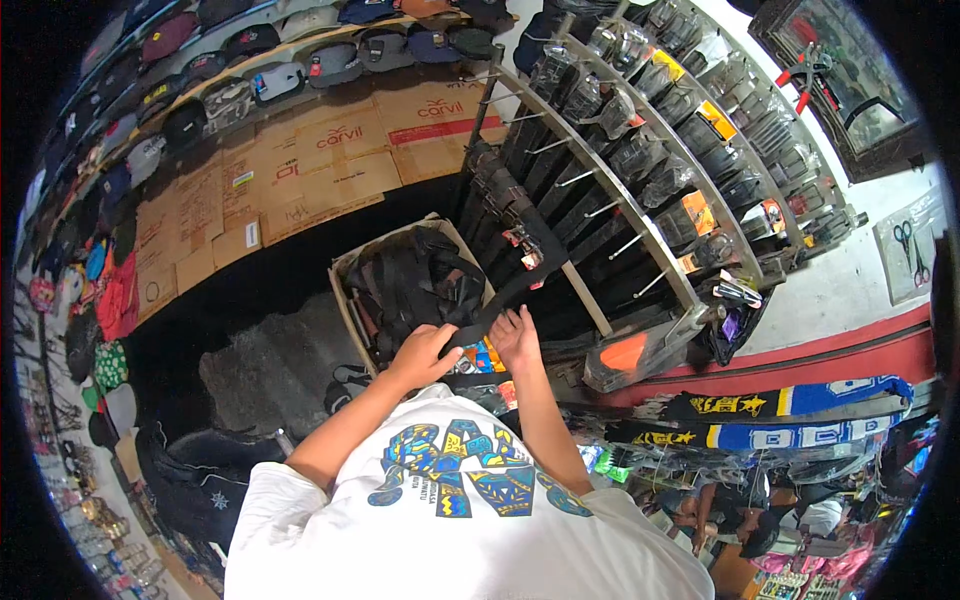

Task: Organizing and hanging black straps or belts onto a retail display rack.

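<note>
A black belt (517,286) stretches from my left hand (424,358) up to the right, toward a metal bar of the rack. My left fingers and thumb are closed on its near part. Just beside the strap is my right hand (516,339), palm turned inward and fingers apart; whether its fingertips touch the belt is hard to tell. Beyond my left hand stands a cardboard box (346,315) filled with dark belts (412,277). Small colourful packets (480,357) lie below the hands, partly hidden by them.
On the right, a metal display rack (592,176) with protruding hooks carries many packaged belts (634,154). Caps (334,64) line shelves above flattened cardboard (330,154). Red-handled pliers (806,75) hang at upper right. Scarves (750,420) hang at lower right, with people (739,517) beyond.
</note>
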Action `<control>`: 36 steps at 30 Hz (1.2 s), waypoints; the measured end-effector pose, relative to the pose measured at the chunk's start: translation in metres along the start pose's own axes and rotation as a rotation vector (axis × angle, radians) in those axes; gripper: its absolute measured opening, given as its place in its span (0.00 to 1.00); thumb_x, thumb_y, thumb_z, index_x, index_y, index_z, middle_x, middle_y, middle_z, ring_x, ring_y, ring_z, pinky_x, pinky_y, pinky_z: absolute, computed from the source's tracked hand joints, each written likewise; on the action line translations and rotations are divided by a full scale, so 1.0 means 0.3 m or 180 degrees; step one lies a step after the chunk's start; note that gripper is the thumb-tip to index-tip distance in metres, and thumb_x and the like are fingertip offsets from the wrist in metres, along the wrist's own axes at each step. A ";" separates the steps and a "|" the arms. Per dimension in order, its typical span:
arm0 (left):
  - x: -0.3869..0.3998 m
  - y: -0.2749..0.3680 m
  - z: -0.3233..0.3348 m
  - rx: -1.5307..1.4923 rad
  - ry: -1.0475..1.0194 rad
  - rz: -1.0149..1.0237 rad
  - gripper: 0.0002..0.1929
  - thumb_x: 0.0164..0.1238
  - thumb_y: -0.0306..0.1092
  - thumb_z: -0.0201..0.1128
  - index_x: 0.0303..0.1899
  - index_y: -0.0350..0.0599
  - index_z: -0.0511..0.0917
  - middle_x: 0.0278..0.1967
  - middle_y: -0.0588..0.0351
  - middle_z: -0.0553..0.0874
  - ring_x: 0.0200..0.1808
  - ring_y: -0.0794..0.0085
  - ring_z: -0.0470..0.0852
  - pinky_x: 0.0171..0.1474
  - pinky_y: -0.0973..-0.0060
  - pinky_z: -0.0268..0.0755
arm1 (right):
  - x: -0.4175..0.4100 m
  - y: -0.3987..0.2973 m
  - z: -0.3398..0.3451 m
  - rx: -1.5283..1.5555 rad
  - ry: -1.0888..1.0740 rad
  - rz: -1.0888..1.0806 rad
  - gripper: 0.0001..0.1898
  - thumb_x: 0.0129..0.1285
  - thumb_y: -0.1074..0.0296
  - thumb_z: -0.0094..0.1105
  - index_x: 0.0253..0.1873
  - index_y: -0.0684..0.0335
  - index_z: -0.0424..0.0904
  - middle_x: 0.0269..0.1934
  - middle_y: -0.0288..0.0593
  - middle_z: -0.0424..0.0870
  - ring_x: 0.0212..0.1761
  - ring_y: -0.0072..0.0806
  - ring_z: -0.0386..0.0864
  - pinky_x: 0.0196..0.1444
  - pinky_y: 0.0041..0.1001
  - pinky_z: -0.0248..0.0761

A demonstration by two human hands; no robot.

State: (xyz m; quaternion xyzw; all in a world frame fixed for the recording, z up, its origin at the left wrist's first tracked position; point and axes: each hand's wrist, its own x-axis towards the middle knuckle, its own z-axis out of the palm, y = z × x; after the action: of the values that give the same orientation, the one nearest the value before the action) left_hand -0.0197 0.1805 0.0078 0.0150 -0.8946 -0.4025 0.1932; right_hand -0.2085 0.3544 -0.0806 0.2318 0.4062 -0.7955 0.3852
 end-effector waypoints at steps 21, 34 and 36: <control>-0.011 0.021 0.035 -0.0321 -0.0428 0.0012 0.16 0.76 0.40 0.63 0.59 0.46 0.79 0.47 0.47 0.89 0.47 0.49 0.86 0.53 0.58 0.74 | -0.038 -0.485 0.108 -0.0070 -0.0707 -0.0702 0.12 0.77 0.68 0.55 0.62 0.54 0.75 0.58 0.39 0.84 0.59 0.38 0.82 0.62 0.44 0.75; 0.020 0.045 0.050 -0.1085 -0.0216 -0.0401 0.17 0.74 0.37 0.66 0.59 0.43 0.80 0.45 0.43 0.88 0.45 0.50 0.87 0.46 0.60 0.77 | 0.051 -0.111 0.014 -0.0410 -0.0671 -0.0048 0.13 0.75 0.57 0.61 0.55 0.57 0.84 0.39 0.34 0.87 0.36 0.27 0.77 0.42 0.32 0.72; 0.031 0.055 0.046 -0.1109 -0.0183 -0.0334 0.16 0.75 0.36 0.65 0.58 0.42 0.80 0.45 0.42 0.88 0.46 0.50 0.88 0.46 0.61 0.78 | 0.035 -0.040 -0.001 -0.0481 -0.0534 -0.0656 0.10 0.76 0.64 0.59 0.56 0.57 0.82 0.41 0.34 0.87 0.35 0.25 0.76 0.40 0.29 0.72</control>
State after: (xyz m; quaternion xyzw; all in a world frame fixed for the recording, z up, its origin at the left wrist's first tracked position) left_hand -0.0311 0.1996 0.0146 0.0164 -0.8145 -0.5612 0.1460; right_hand -0.2243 0.3548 -0.0823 0.0919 0.4529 -0.8146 0.3504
